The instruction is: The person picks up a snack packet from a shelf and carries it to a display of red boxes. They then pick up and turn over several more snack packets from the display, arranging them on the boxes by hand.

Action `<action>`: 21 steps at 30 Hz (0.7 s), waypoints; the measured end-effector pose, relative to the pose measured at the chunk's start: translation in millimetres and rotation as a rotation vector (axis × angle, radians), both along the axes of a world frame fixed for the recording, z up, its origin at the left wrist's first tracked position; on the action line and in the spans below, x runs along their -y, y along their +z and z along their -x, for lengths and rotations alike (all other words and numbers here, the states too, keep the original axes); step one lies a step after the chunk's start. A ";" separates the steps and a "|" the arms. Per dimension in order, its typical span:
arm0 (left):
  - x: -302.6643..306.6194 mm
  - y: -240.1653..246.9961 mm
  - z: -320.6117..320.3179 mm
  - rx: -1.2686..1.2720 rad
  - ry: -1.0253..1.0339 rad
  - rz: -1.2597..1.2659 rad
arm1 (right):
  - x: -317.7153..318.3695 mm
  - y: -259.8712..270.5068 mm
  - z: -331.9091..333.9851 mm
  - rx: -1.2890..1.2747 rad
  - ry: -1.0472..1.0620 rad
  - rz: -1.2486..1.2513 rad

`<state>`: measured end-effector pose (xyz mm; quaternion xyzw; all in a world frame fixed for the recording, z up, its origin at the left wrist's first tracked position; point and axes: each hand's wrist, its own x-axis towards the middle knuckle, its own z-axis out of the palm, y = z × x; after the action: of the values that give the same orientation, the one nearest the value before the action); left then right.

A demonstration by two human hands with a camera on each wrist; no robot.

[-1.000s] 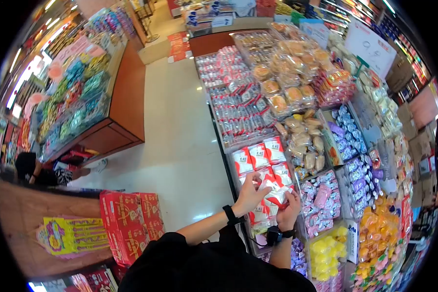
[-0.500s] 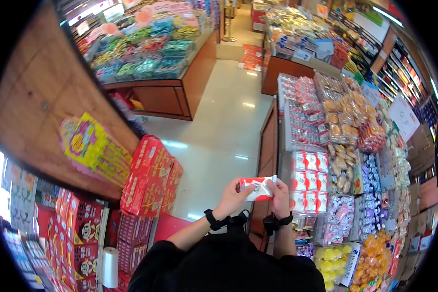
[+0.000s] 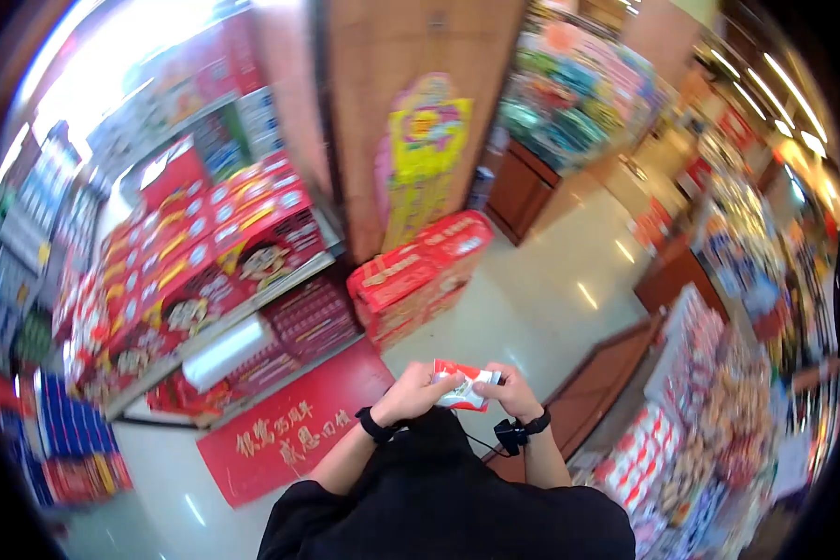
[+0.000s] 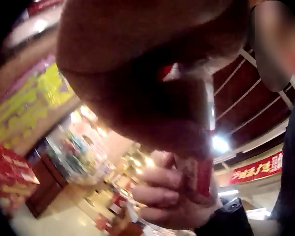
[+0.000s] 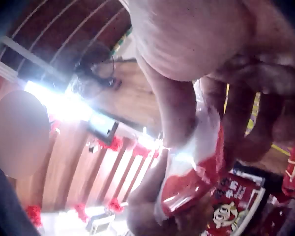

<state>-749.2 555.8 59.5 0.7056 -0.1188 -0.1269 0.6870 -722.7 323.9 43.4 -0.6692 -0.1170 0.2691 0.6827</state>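
Held low in front of the body in the head view is a small red and white snack packet (image 3: 467, 386), its wrapper glossy. My left hand (image 3: 413, 394) pinches its left side, the thumb lying across the front. At the opposite side my right hand (image 3: 515, 392) grips the packet between thumb and fingers. The right wrist view shows the crinkled wrapper (image 5: 194, 177) between the right thumb and the other hand's fingertips. In the left wrist view the left hand is dark and close, hiding most of the packet.
Red boxes (image 3: 261, 224) fill a shelf at the left, with a red mat (image 3: 294, 425) on the floor below. A red carton (image 3: 420, 275) stands ahead beside a wooden column (image 3: 373, 84). Bins of red and white packets (image 3: 642, 453) and other snacks lie at the right.
The hands have lifted a packet from over the bin and brought it in front of the body. The view has swung left, putting the snack bins at the right edge.
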 end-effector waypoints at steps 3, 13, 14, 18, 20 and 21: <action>-63.5 28.0 31.3 -0.025 0.094 -0.217 | -63.8 -2.6 -18.7 0.104 0.301 0.189; -214.8 1.1 122.2 -0.140 0.595 -0.290 | -299.9 -13.0 1.3 0.278 0.828 0.173; -229.1 1.4 128.2 -0.169 0.683 -0.236 | -320.6 -12.1 2.4 0.276 0.835 0.138; -291.8 -22.8 154.8 -0.216 0.988 -0.255 | -411.3 -27.4 13.7 0.176 0.894 0.029; -319.9 -12.8 163.1 -0.227 1.115 -0.196 | -459.1 -29.2 22.4 0.115 0.930 0.034; -332.9 -6.9 170.1 -0.252 1.223 -0.108 | -481.2 -28.0 30.1 0.144 0.926 -0.006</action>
<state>-919.3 888.7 52.6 0.6592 0.3950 0.2011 0.6075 -752.8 805.2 15.4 -0.5615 -0.4511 0.4981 0.4828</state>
